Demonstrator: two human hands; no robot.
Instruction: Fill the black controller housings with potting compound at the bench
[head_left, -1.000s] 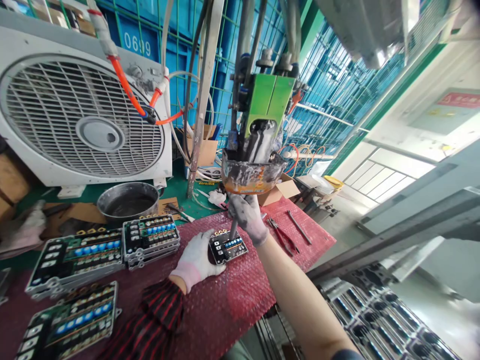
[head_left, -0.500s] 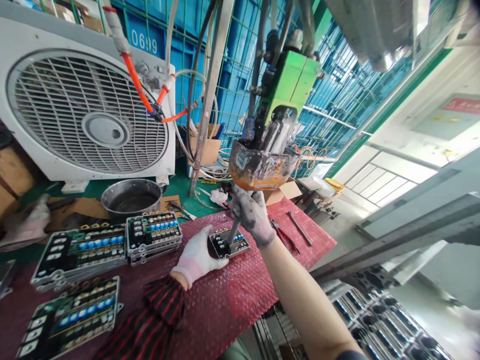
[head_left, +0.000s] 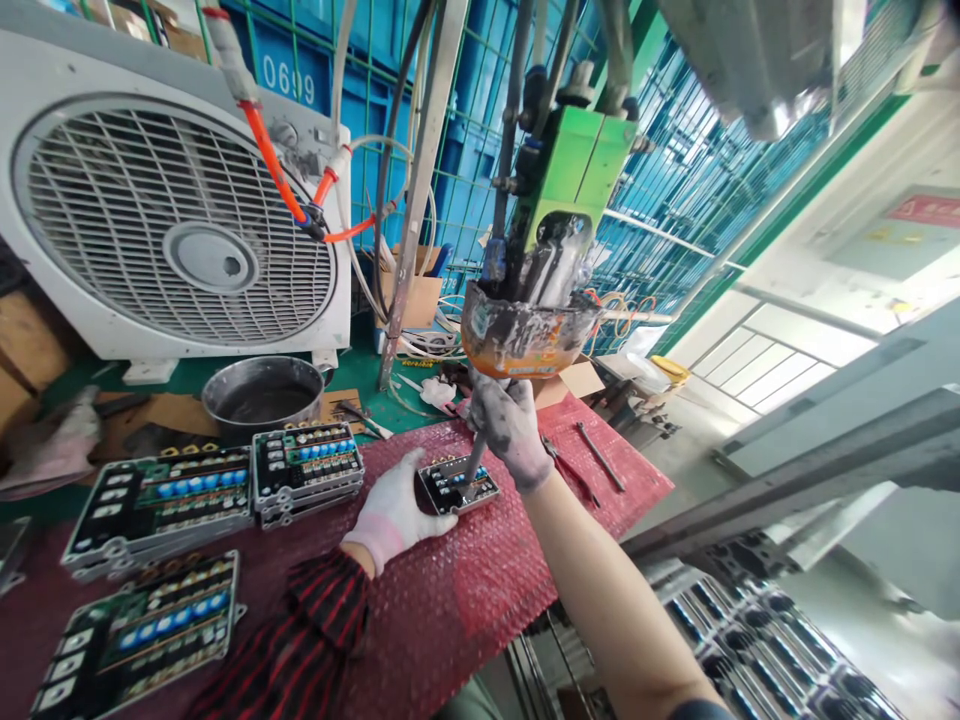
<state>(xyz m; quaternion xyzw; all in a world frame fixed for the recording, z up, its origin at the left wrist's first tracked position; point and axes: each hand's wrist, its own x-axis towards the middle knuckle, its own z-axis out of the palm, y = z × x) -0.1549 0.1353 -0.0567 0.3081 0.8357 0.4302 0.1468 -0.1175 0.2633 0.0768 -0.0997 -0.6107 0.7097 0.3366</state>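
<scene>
My left hand, in a white glove, grips the left end of a small metal-cased circuit board, thumb along the near edge and fingers at the far side. Blue capacitors show on the board. Above it, my right hand, in a grey-stained glove, is closed around a grey dispensing nozzle. The nozzle slants down, its lower end over the middle of the board; whether it touches cannot be made out. Over my right hand hangs a smeared orange cup under a green dispensing head.
Cased circuit boards stand stacked at the left, with another board nearer me. Behind are a dark bowl and a large fan. Red pliers and a metal rod lie right of my hand on the red bubble-wrap mat.
The nozzle's lower end has moved slightly to the right across the board, and my right hand has shifted a little right with it. My left hand and the board stay put.
</scene>
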